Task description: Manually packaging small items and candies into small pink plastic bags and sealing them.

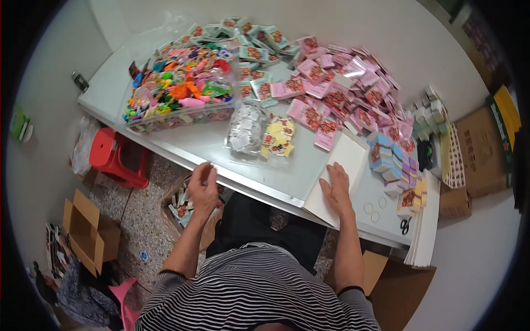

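My right hand (337, 188) lies with its fingers spread on a long white cardboard piece (319, 201) at the table's front edge. Just past the front edge, to the left, is my left hand (203, 190). Its fingers are curled together, with a small whitish spot at the tips; what they hold, if anything, I cannot make out. Between the hands, farther back, lie a clear bag of white pieces (247, 129) and a bag of yellow printed pieces (279, 137). Pink small boxes (327, 135) are heaped beyond the cardboard.
A clear bin of colourful small toys (179, 118) stands at the back left, beside green-white boxes (254, 53). Blue and purple bundles (389, 160), rubber bands (375, 216) and scissors (406, 225) lie at the right. On the floor are a red stool (113, 154) and an open carton (91, 234).
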The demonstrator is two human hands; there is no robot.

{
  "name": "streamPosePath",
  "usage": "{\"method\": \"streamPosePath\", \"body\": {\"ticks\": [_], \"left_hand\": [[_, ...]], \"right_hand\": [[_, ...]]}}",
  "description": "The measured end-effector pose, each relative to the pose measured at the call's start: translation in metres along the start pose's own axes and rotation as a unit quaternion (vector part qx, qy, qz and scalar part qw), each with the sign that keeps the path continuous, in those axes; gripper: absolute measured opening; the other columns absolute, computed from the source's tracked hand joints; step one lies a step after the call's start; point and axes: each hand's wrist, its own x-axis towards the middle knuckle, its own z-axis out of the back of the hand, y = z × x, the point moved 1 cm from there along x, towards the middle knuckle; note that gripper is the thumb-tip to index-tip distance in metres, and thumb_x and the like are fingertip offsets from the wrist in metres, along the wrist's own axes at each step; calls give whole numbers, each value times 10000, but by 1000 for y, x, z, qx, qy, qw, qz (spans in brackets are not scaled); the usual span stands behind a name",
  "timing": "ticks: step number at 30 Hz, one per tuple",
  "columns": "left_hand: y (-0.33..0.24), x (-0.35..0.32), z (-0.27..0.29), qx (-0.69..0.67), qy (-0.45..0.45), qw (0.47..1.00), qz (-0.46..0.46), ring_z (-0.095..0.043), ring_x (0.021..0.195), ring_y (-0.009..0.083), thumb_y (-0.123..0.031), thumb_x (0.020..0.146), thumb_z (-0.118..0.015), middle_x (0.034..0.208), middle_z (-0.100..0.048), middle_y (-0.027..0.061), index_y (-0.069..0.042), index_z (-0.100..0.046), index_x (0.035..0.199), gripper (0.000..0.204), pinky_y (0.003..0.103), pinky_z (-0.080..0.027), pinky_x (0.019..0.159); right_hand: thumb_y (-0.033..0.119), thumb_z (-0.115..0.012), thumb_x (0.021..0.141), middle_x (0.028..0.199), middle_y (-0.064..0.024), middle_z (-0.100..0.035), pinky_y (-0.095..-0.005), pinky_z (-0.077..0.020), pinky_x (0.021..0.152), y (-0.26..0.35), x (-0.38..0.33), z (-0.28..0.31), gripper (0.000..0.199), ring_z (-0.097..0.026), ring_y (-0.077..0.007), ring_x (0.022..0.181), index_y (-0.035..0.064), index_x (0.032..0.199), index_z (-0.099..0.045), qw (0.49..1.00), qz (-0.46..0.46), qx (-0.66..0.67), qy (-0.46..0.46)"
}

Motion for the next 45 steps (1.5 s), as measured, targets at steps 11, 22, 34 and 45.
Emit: {"method": "streamPosePath", "body": {"ticks": [11, 22, 34, 45], "left_hand": [[36, 105, 7, 21, -59, 998, 25, -672, 873, 130, -189, 980, -698, 971, -719, 57, -8, -683, 1158, 255, 280, -538, 772], [47, 146, 0, 269, -46, 962, -14, -697, 871, 363, -203, 877, -718, 970, -720, 162, -29, -720, 1024, 228, 439, -550, 776], [43, 149, 2, 253, -38, 967, 14, -665, 887, 394, -153, 830, -736, 949, -686, 176, -36, -673, 979, 200, 488, -542, 777], [48, 151, 0, 263, -59, 963, -27, -648, 686, 302, -168, 826, -772, 858, -664, 134, -27, -692, 945, 201, 437, -529, 638]], "right_hand": [[171, -658, 958, 1456, -259, -501, -473, -346, 1164, -5, -7, 9, 481, -469, -407, 1362, 1, 1391, -536, 1000, 15, 4, -24], [77, -717, 920, 1197, -152, -695, -372, -499, 993, 189, 159, 37, 319, -656, -268, 1131, 6, 1227, -667, 973, 132, 184, -39], [109, -796, 793, 1372, -200, -591, -450, -433, 1107, 358, 314, -82, 574, -559, -379, 1281, 92, 1338, -615, 902, 431, 17, -20], [115, -749, 934, 1058, -78, -709, -283, -527, 831, 303, 377, -81, 171, -659, -149, 957, -6, 1055, -748, 915, 193, 346, 73]]}}
